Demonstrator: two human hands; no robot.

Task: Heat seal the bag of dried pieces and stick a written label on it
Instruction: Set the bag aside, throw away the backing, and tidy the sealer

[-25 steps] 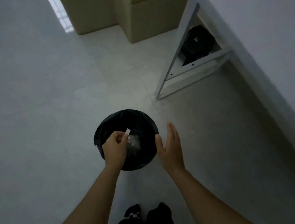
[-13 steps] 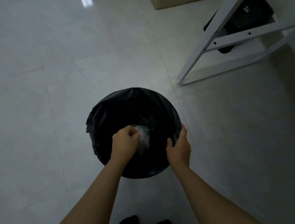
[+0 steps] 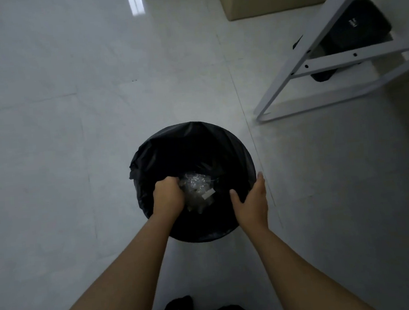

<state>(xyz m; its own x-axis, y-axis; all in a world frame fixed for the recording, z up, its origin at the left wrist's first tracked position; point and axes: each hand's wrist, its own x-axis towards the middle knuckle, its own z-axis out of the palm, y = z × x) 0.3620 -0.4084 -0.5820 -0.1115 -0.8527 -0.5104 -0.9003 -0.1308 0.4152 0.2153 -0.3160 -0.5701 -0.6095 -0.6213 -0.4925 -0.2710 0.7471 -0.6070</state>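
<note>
A small white strip (image 3: pixel 208 193), likely label backing, is seen lying on crumpled clear plastic (image 3: pixel 196 184) at the bottom of the bin (image 3: pixel 244 151), which is lined with a black liner (image 3: pixel 137 160). The bag of dried pieces itself is nowhere in view, nor is any sealer or label. The left hand (image 3: pixel 168 195) is held inside the bin at its seven o'clock side, fingers curled in a narrow grip; whether anything is pinched there cannot be told. The right hand (image 3: pixel 250 201) is spread wide at the rim's four o'clock, steadying it, with nothing held. This is judged to be waste disposal. To be done well, the scrap should be let fall cleanly, the liner left undisturbed, and both hands drawn out empty. A white frame (image 3: pixel 314 62) stands at two o'clock on the tiled floor (image 3: pixel 71 117).
</note>
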